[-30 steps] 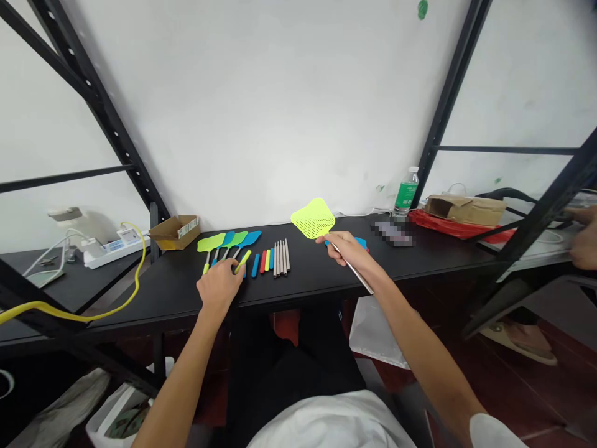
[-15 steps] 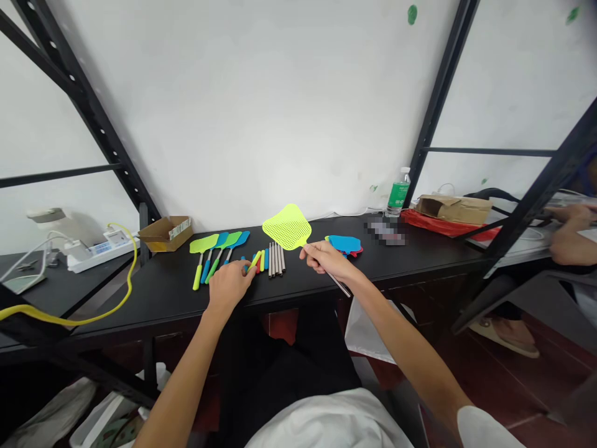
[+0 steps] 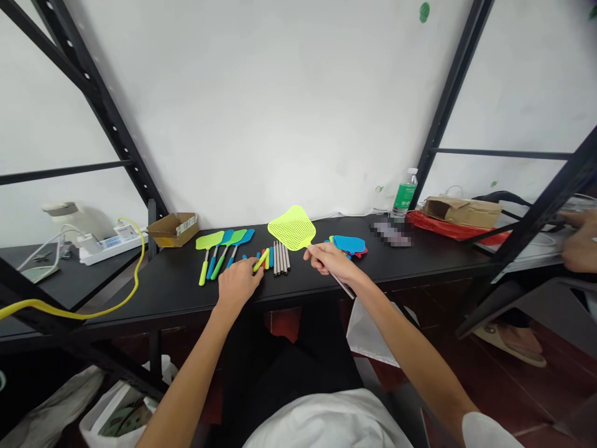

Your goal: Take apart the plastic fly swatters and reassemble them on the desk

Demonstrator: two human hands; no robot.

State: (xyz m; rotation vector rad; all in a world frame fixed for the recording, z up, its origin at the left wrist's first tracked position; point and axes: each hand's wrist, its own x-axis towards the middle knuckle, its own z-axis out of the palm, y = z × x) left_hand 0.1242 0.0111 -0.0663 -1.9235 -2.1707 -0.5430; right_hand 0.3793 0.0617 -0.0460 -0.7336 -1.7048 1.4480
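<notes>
My right hand [image 3: 328,258] is closed around a yellow-green fly swatter [image 3: 293,228], just where the perforated head joins its metal rod. The rod's bare end sticks out below the hand, with no grip on it. Between the fingers of my left hand [image 3: 239,281] is a yellow handle grip [image 3: 262,260], tilted above the table. Beside it lie more coloured grips [image 3: 271,257] and a row of metal rods [image 3: 281,258]. Several swatters with handles [image 3: 226,252] lie left of my left hand. A stack of loose swatter heads [image 3: 349,244], blue on top, sits to the right.
An open cardboard box [image 3: 173,230] stands at the left of the black table [image 3: 158,292]. A power strip [image 3: 109,247] and yellow cable [image 3: 135,274] lie further left. At the right are a water bottle [image 3: 405,194] and a torn carton [image 3: 461,213]. Another person's arm [image 3: 581,242] shows far right.
My left hand has raised the yellow grip a little off the others. The view has shifted slightly, moving everything right in the picture. My right hand keeps its hold on the swatter.
</notes>
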